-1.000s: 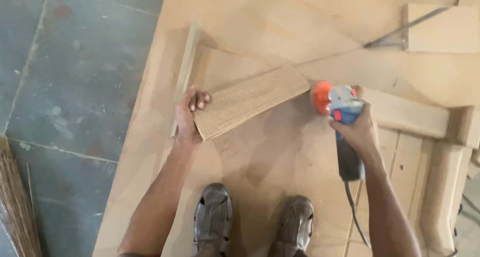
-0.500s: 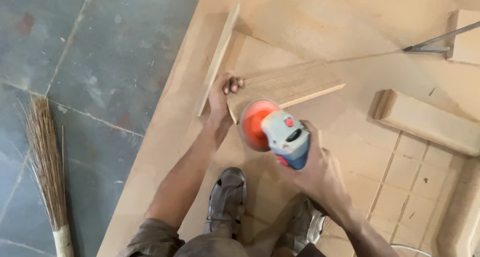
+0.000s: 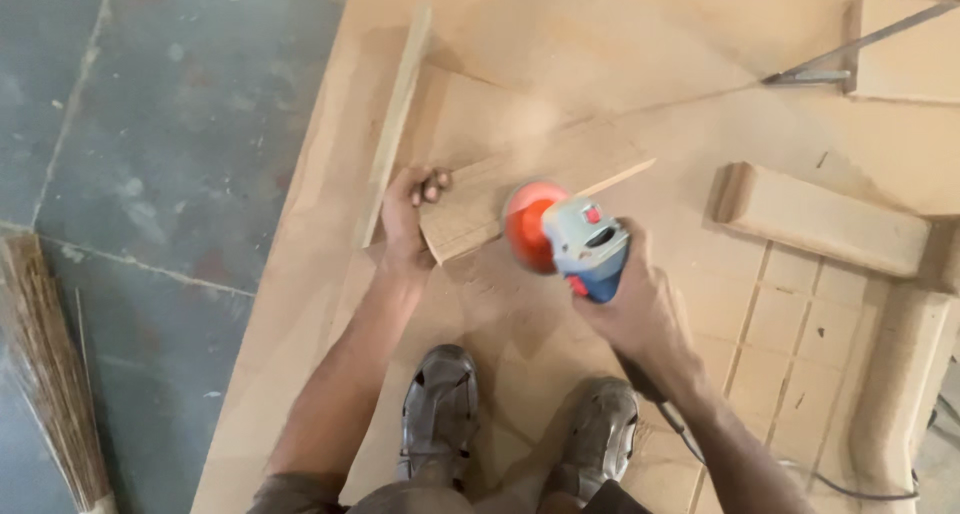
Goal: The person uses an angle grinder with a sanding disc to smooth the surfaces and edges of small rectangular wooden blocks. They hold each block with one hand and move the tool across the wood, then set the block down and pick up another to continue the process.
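Observation:
My left hand (image 3: 405,219) grips the near-left end of a flat wooden board (image 3: 520,189) that lies slanted on a large sheet of plywood (image 3: 600,54). My right hand (image 3: 640,309) holds a blue and grey power sander (image 3: 585,249) with an orange disc (image 3: 527,226). The disc presses against the board's near edge, and a haze of dust rises above the board. My two feet in grey sandals (image 3: 440,409) stand on the sheet below the board.
A thin wooden strip (image 3: 395,124) leans along the sheet's left edge. A thick wooden block (image 3: 820,219) lies at the right, a metal square (image 3: 820,69) farther back. A broom (image 3: 45,374) lies on the stone floor (image 3: 170,124) at the left. The sander's cord (image 3: 800,469) trails to the right.
The sander came from the board's right end to its near edge. The disc now touches the board and dust rises. My left hand stays on the board's end.

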